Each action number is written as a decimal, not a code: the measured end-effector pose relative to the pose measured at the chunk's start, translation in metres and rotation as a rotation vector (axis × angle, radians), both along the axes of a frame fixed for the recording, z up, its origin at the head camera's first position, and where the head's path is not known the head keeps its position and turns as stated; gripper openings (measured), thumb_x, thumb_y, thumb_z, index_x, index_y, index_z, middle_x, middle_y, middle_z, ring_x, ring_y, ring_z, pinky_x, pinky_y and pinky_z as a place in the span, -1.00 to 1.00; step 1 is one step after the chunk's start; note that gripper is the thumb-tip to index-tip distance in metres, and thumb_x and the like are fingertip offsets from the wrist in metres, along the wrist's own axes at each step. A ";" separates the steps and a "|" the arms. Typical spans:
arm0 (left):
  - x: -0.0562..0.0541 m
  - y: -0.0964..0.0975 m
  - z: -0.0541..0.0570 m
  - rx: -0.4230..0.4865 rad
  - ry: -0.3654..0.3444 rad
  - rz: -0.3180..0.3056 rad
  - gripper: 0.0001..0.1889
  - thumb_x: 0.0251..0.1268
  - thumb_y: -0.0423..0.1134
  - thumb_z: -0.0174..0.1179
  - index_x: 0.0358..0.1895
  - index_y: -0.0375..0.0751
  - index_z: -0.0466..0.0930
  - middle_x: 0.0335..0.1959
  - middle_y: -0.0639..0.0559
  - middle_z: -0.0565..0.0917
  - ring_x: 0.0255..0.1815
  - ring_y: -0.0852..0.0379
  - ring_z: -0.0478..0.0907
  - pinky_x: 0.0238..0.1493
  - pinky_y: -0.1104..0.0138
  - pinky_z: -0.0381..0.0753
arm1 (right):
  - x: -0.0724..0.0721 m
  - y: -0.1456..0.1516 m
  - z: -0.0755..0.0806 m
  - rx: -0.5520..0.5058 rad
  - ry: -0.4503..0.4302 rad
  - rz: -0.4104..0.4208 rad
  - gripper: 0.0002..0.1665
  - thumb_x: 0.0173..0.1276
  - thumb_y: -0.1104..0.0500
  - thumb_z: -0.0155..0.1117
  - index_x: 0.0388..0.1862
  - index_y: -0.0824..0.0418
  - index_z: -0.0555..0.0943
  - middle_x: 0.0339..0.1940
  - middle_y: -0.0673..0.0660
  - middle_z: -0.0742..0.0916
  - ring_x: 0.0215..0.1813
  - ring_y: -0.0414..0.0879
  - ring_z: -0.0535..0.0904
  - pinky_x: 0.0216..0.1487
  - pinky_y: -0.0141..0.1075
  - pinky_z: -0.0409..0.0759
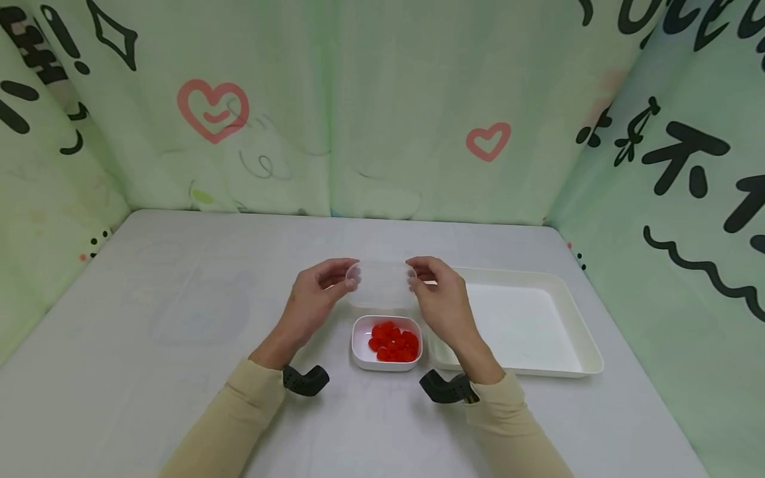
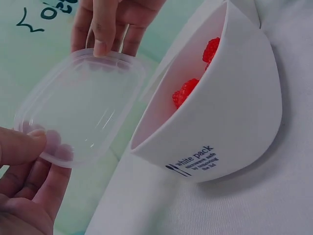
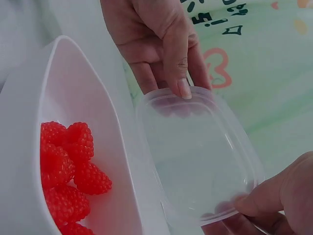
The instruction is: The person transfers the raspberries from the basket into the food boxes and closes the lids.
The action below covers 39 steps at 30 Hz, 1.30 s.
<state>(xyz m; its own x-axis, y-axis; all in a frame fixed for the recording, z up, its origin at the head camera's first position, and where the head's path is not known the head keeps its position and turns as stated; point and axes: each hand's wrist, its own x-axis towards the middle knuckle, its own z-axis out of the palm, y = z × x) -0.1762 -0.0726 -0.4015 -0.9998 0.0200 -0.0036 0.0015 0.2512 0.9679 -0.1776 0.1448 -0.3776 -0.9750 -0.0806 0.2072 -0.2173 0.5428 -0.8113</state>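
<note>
Both hands hold a clear plastic lid [image 1: 382, 285] by its two opposite ends, raised behind a small white container. The left hand [image 1: 313, 299] pinches the left end between thumb and fingers. At the right end the right hand [image 1: 443, 299] does the same, thumb on the near face and fingers behind. The white container [image 2: 239, 98] stands uncovered between the forearms, with "white pack" printed on its side. Several red raspberries [image 3: 66, 171] lie inside it. Through the lid [image 3: 195, 152] the fingertips show faintly.
A large, shallow white tray [image 1: 532, 365] lies on the table to the right, its left end partly behind the right hand and forearm. A white cloth covers the table [image 1: 149, 385]. Printed green curtains [image 1: 382, 133] stand along the back and both sides.
</note>
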 end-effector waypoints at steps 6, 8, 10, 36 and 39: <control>0.007 -0.001 0.001 -0.072 0.033 -0.069 -0.66 0.33 -0.21 0.30 0.15 0.10 0.64 0.04 0.10 0.70 0.09 0.12 0.63 0.19 0.19 0.64 | 0.009 0.009 -0.001 0.045 0.026 0.050 -0.70 0.43 0.32 0.18 0.11 0.20 0.61 0.03 0.13 0.70 0.05 0.00 0.62 0.12 -0.11 0.68; 0.009 -0.001 0.001 -0.087 0.035 -0.089 -0.66 0.32 -0.22 0.30 0.14 0.09 0.64 0.05 0.10 0.69 0.08 0.12 0.63 0.19 0.18 0.64 | 0.013 0.012 -0.002 0.050 0.042 0.071 -0.71 0.42 0.34 0.18 0.09 0.21 0.61 0.01 0.12 0.70 0.04 -0.01 0.63 0.10 -0.11 0.69; 0.011 -0.002 0.002 -0.092 0.041 -0.107 -0.66 0.31 -0.24 0.30 0.14 0.07 0.64 0.05 0.09 0.70 0.09 0.11 0.64 0.20 0.18 0.63 | 0.015 0.014 -0.002 0.047 0.063 0.092 -0.72 0.41 0.34 0.17 0.07 0.23 0.62 -0.01 0.12 0.70 0.02 -0.02 0.63 0.08 -0.11 0.69; 0.038 -0.007 -0.005 -0.251 0.347 -0.292 -0.71 0.22 -0.52 0.28 -0.13 -0.03 0.64 -0.05 0.09 0.69 0.05 0.13 0.62 0.17 0.15 0.65 | 0.037 0.035 -0.016 0.108 0.181 0.357 -0.72 0.24 0.44 0.24 -0.18 0.10 0.60 -0.16 -0.03 0.67 -0.04 -0.18 0.61 0.09 -0.12 0.66; 0.041 -0.007 -0.008 -0.274 0.360 -0.339 -0.71 0.22 -0.55 0.25 -0.17 -0.03 0.61 0.02 0.00 0.67 0.10 0.10 0.60 0.18 0.13 0.64 | 0.038 0.038 -0.021 0.114 0.184 0.424 -0.73 0.22 0.40 0.29 -0.21 0.07 0.55 -0.07 0.01 0.66 0.07 -0.15 0.58 0.16 -0.15 0.62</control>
